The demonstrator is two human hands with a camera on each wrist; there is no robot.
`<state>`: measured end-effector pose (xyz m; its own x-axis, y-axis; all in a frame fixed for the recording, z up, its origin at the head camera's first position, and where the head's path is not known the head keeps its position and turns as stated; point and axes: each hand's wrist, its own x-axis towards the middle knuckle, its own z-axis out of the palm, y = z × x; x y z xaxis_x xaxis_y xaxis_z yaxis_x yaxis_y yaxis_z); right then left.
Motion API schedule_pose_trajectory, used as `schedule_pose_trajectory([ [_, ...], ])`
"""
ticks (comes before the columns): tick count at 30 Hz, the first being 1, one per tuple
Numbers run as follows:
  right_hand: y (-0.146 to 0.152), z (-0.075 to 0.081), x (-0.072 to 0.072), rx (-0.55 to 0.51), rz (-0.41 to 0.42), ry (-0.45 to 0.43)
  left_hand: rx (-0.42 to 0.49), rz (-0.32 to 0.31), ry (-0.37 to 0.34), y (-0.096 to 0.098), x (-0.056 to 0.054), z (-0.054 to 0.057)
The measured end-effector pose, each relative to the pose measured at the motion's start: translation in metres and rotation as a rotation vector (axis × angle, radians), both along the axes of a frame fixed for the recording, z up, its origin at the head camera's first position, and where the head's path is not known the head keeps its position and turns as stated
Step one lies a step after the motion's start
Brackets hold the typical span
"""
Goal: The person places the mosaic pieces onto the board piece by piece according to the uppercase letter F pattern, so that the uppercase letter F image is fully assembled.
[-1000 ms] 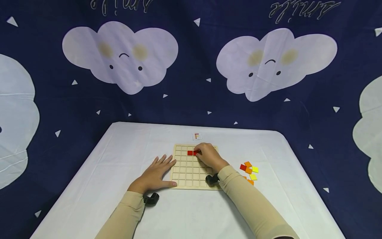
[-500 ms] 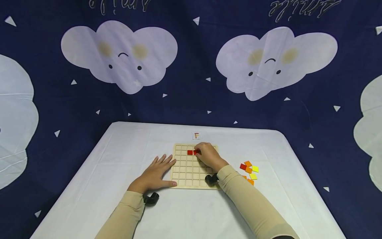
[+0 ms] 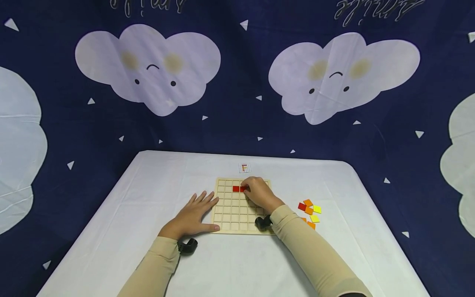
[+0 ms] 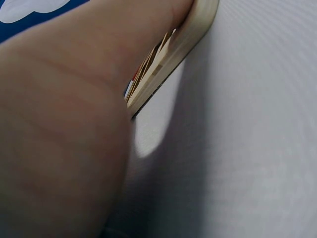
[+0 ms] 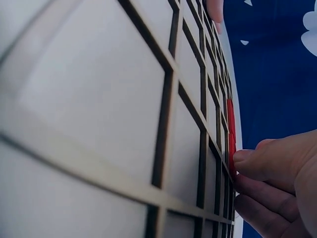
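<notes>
A light wooden grid board (image 3: pixel 231 214) lies flat on the table. My left hand (image 3: pixel 191 216) rests at its left edge with the fingers spread and the thumb straight, touching the rim. In the upper part of the board, one red square tile (image 3: pixel 236 189) sits in a cell. My right hand (image 3: pixel 260 194) reaches over the board and pinches a second red tile (image 5: pixel 232 148), just right of the first. In the right wrist view the thumb (image 5: pixel 255 161) touches this tile, which lies at a cell; the other fingers are curled beneath, partly hiding it.
Loose orange, yellow and red tiles (image 3: pixel 314 218) lie right of the board, some hidden behind the right sleeve (image 3: pixel 311 247). A small printed pattern card (image 3: pixel 244 168) lies beyond the board. White cloth covers the table (image 3: pixel 222 264); a dark cloud-print curtain (image 3: pixel 245 123) hangs behind.
Both hands stay nearly in place. The red tile at my right fingertips shifts slightly, looking a little askew half a second ago and straighter beside the first tile now.
</notes>
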<state>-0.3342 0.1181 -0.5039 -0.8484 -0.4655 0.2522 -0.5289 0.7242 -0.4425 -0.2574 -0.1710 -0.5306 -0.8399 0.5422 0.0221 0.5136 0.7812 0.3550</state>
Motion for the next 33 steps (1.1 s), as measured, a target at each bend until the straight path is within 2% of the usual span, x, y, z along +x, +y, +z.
schedule_pose_trajectory([
  [15,0.018,0.0,0.005,-0.061,-0.042,-0.008,-0.003,-0.002,0.008,0.0,0.0,-0.001],
  [24,0.043,-0.002,0.014,-0.154,-0.083,-0.022,-0.012,0.0,0.006,0.0,-0.002,-0.003],
  [33,0.064,-0.008,0.02,-0.173,-0.112,-0.034,-0.012,0.01,-0.008,0.001,-0.001,-0.001],
])
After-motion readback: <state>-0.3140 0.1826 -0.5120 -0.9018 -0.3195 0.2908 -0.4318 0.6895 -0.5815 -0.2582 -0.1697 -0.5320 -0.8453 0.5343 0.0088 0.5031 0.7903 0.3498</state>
